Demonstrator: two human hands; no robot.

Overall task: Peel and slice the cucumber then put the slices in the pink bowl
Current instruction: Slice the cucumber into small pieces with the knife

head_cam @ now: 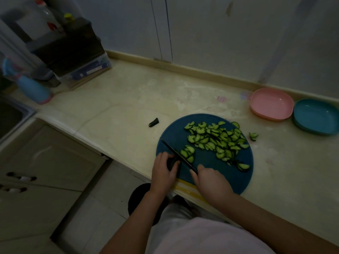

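Cucumber stub (172,163) sits at the board's (238,180) eight o'clock, left hand (163,171) curled round it; right hand (209,180) grips the knife (174,151); slices (216,140) lie toward one o'clock, pink bowl (271,104) farther off at two.

Honestly, nothing here is readable. The clear plastic box (88,71) at the back left has a blue label with a white strip (94,69), but the print's just blur. Same for the faint pinkish marks (221,98) on the cream countertop (128,99).
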